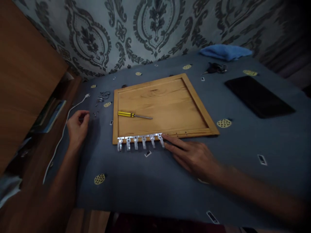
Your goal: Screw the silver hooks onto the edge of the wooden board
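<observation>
A wooden panel with a raised frame [157, 100] lies flat on the cloth-covered table. Along its near edge sits a metal hook rail [140, 137] with several hooks hanging over the side. The fingertips of my right hand [191, 155] touch the rail's right end, fingers stretched out. On the panel's left part rests a yellow-handled screwdriver [126, 114], its shaft pointing right. My left hand [79, 126] hovers left of the panel with thumb and forefinger pinched; what they hold, if anything, is too small to make out. Tiny screws [96, 113] lie just beside it.
Loose metal pieces [104, 95] lie beyond the screws. A white cable [63, 132] runs along the table's left side by a wooden cabinet [29, 71]. At the right are a black tablet-like slab [259, 97], a dark tangled item [216, 68] and a blue cloth [225, 52].
</observation>
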A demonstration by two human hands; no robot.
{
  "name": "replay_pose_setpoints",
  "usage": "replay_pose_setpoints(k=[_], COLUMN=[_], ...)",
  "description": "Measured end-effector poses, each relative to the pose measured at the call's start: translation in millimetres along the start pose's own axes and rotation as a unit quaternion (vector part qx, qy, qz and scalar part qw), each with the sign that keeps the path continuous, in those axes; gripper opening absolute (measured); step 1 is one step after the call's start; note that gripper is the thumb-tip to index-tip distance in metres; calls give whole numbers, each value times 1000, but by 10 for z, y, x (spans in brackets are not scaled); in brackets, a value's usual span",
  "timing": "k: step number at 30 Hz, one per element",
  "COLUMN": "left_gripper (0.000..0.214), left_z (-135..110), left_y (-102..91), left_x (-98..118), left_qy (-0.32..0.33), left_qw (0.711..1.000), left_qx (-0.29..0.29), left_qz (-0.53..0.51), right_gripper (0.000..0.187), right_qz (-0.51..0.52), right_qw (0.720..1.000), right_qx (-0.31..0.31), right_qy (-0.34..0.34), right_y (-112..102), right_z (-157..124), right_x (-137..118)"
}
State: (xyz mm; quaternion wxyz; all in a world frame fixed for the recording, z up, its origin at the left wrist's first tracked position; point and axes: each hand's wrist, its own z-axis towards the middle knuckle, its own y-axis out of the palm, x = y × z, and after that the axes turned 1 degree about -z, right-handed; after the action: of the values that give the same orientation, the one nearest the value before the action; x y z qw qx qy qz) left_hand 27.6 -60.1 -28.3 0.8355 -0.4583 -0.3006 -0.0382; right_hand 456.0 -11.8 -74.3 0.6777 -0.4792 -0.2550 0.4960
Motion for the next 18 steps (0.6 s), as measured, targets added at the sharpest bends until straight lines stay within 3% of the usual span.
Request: replay_pose_setpoints(k=[7, 18], left_gripper=[27, 20], left_z=[-42, -18], left_y=[87, 123], left_x=[-197, -298], left_qy=[-22, 28], left_qw=[998, 996], left_qx=[39, 0], left_qz=[31, 82], right_gripper=[39, 39], right_qz=[29, 20], right_qw=[999, 998], right_qx=[24, 55], right_qy=[-1, -14], right_y=[44, 50], right_z=[-20, -12], right_x=[42, 45])
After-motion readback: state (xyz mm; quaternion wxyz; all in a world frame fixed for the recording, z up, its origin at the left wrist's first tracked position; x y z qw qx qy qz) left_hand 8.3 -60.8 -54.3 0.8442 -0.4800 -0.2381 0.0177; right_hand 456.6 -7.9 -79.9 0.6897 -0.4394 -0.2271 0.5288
